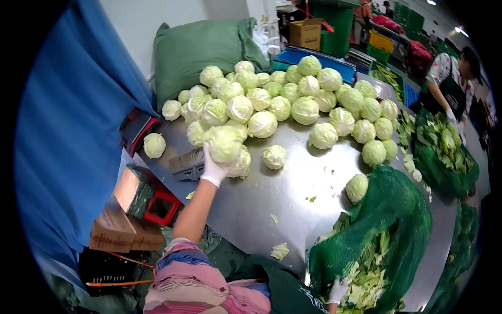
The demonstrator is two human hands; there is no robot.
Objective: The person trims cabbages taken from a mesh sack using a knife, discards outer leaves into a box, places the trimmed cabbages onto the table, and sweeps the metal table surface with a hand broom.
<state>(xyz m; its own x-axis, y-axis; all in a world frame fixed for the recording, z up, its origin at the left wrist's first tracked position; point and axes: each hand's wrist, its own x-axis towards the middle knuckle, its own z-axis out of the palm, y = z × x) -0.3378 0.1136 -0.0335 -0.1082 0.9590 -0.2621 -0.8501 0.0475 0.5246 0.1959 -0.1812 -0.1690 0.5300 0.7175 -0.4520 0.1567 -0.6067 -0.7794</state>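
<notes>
My left hand (213, 168), in a white glove, grips a pale green cabbage (224, 143) from its near side, above the left part of the metal table. Another cabbage (241, 163) lies just behind it, partly covered. My right hand (337, 291), also gloved, is low at the near edge of a green mesh bag (402, 209) full of loose cabbage leaves (366, 277). Its fingers look curled; what they hold, if anything, is hidden. A single cabbage (356, 188) rests against the bag's upper left side.
Many cabbages (261, 124) are heaped across the back of the metal table (293, 193). A grey brush (188, 165) lies at left near a lone cabbage (154, 145). A stuffed green sack (201, 55) stands behind. At right, a co-worker (451, 94) handles another leaf-filled bag (447, 152).
</notes>
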